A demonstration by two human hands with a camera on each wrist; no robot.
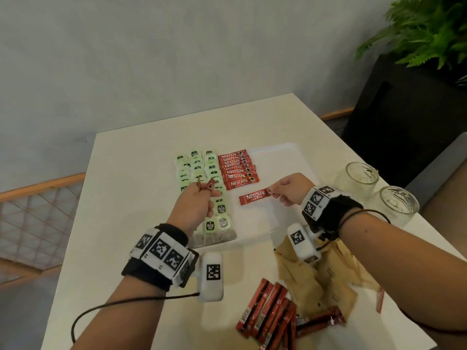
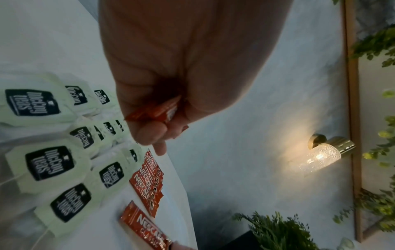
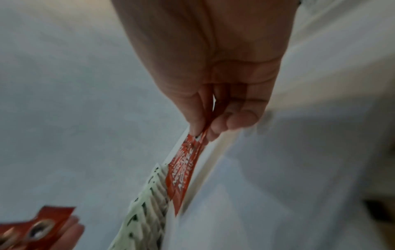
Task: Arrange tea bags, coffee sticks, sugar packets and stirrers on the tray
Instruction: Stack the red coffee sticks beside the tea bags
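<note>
A white tray (image 1: 273,157) lies on the table with rows of green tea bags (image 1: 197,168) at its left and a column of red coffee sticks (image 1: 236,170) beside them. My right hand (image 1: 285,189) pinches one end of a single red coffee stick (image 1: 255,196) just above the tray, below that column. The same stick (image 3: 183,170) hangs from my fingertips in the right wrist view. My left hand (image 1: 199,198) hovers over the tea bags and grips a small bunch of red coffee sticks (image 1: 206,185), their ends (image 2: 162,111) showing in my fist.
More red coffee sticks (image 1: 270,311) and brown paper packets (image 1: 316,274) lie near the table's front edge. Two empty glass jars (image 1: 361,178) stand at the right edge. A dark planter with a fern (image 1: 429,34) is at the back right.
</note>
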